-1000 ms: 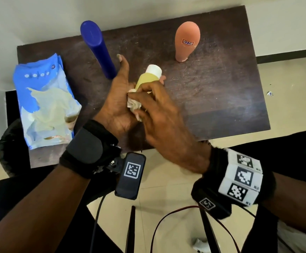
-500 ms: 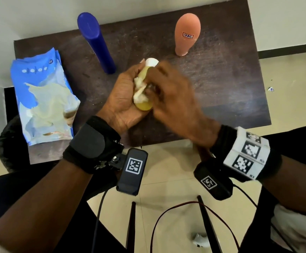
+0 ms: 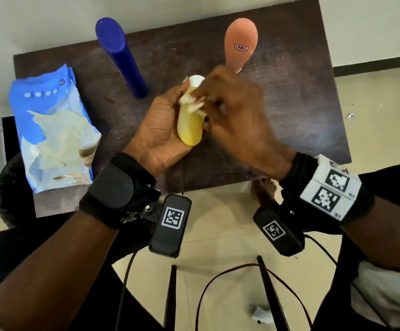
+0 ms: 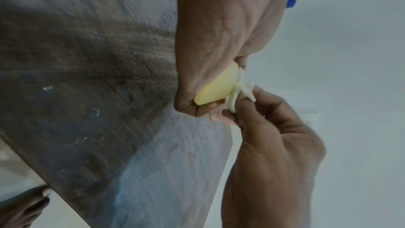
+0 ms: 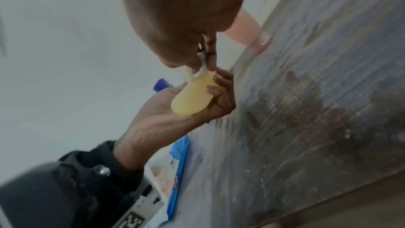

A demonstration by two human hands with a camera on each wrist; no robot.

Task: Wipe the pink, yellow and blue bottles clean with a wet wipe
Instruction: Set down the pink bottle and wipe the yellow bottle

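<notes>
My left hand (image 3: 163, 125) cradles the yellow bottle (image 3: 190, 125) above the table's middle, its white cap (image 3: 196, 80) pointing away from me. The fingers curl round the yellow bottle (image 5: 192, 98) from below. My right hand (image 3: 232, 115) pinches a crumpled white wet wipe (image 3: 191, 102) against the bottle's neck. The wipe (image 4: 241, 91) bunches between the right fingertips and the yellow bottle (image 4: 217, 87). A tall blue bottle (image 3: 122, 58) stands at the back left. The pink bottle (image 3: 240, 44), labelled, stands cap-down at the back right.
A blue wet-wipe packet (image 3: 53, 132) lies on the left end of the dark wooden table (image 3: 301, 103). The table's near edge is close to my wrists. Cables and thin black legs cross the tiled floor (image 3: 218, 283) below.
The wipe has moved from the bottle's lower body up to its neck. The bottle's yellow base now shows bare in my left palm.
</notes>
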